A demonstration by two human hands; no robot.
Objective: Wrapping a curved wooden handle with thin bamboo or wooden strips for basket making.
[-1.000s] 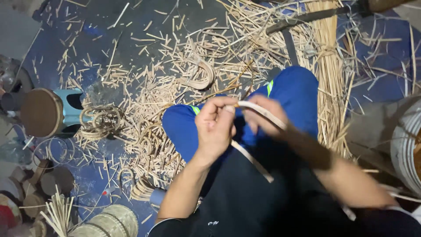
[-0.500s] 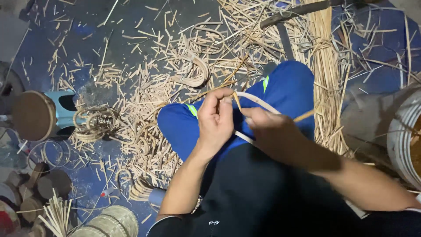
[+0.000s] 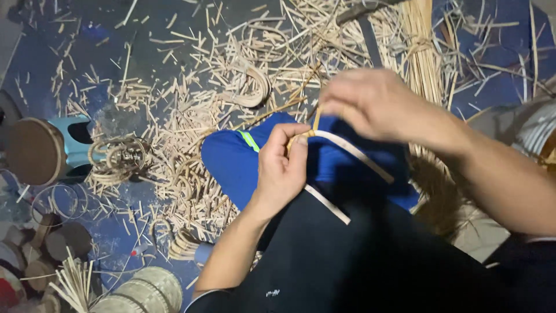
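The left hand (image 3: 284, 168) pinches a pale, flat strip of split cane (image 3: 353, 152) between thumb and forefinger, right where the strip bends; a second length of it runs down across the dark trousers (image 3: 347, 261). The right hand (image 3: 370, 104) hovers just above, fingers pressed together on a thin upright end of the same strip. Both hands work over the lap, above a blue cloth (image 3: 231, 162) spread on the knee.

The blue floor (image 3: 69, 58) is strewn with short cane offcuts (image 3: 191, 116), thickest toward its far edge. A few small coiled cane rings (image 3: 119, 157) lie at the left edge beside a round brown stool (image 3: 32, 152) with a light-blue base. A long bundle of straw-coloured cane (image 3: 423, 52) lies at the far right.

In my judgement the strip could crack or kink at the sharp bend if the pinch tightens or the right hand pulls too steeply. The thin end could also slip from the fingers and spring loose.
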